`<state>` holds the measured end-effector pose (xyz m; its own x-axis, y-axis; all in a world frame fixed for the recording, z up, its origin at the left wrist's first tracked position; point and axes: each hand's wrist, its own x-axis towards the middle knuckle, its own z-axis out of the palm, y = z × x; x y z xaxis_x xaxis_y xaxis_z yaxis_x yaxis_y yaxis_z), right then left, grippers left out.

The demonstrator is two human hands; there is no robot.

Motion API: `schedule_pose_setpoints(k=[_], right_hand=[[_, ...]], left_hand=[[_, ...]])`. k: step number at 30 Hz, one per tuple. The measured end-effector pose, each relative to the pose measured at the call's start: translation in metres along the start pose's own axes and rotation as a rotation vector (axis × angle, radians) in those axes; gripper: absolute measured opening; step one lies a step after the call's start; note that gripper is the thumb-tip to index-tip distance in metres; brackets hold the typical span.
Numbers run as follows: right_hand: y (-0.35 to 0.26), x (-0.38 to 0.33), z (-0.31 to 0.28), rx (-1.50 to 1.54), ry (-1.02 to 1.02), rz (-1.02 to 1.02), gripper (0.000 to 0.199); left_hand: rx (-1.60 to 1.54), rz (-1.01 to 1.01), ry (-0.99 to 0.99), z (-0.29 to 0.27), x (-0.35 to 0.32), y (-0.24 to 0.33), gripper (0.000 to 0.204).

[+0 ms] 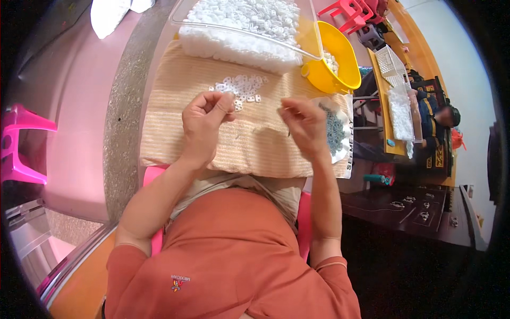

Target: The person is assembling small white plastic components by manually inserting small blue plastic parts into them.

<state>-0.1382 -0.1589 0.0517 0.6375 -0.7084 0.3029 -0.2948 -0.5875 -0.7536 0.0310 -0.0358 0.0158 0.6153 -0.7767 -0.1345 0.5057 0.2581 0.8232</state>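
My left hand (204, 119) is above the striped tan cloth (186, 133), thumb and forefinger pinched together. Right at its fingertips shows a small white plastic piece with holes (238, 106); whether the fingers grip it or it lies beneath them, I cannot tell. Beyond that hand lies a loose pile of similar white pieces (241, 85). My right hand (305, 125), a little blurred, is raised over the cloth with its fingers closed; what they hold is hidden. Just right of it, small grey-blue parts (334, 130) are heaped on a white surface.
A clear tub (244, 29) full of white pieces stands at the far side. Beside it is a yellow bucket (340, 53) with pale pieces inside. Pink stools (24, 143) stand left and far right. Another person (438, 114) is at a yellow-topped table (380, 85) on the right.
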Motion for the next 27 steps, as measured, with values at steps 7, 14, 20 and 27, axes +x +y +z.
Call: schedule_pose_setpoints(k=[7,14,20,27], right_hand=[[0.013,-0.013,0.024,-0.101,-0.204,-0.016,0.017],[-0.004,-0.015,0.024,-0.243,-0.353,0.0,0.015],[-0.015,-0.019,0.027,-0.339,-0.398,-0.033,0.013],[-0.007,-0.02,0.034,-0.399,-0.37,-0.168,0.011]], left_hand=[[-0.043,0.06,0.109,-0.004,0.007,0.006,0.014],[-0.075,0.062,0.083,-0.008,0.01,0.003,0.013],[-0.054,0.054,0.087,-0.008,0.01,0.004,0.011],[-0.044,0.05,0.082,-0.012,0.012,0.005,0.011]])
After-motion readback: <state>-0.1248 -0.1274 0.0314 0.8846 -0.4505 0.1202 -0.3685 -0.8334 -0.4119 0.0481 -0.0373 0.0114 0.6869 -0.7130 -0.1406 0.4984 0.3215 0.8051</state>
